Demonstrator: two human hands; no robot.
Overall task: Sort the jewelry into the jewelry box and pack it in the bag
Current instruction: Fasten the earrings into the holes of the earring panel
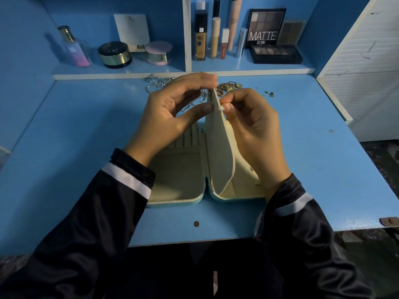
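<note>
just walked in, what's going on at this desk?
A person has the jewelry box open flat on the blue desk and holds its cream inner flap upright. The left hand pinches the flap's top; the right hand pinches a small tab on its edge. Loose silver jewelry and gold jewelry lie behind the hands. No bag in view.

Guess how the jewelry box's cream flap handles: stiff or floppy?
Probably fairly stiff: the flap stands straight, pinched only near its top by left hand and right hand, so likely light too. Seemingly attached at the jewelry box base; a push probably swings it.
</note>
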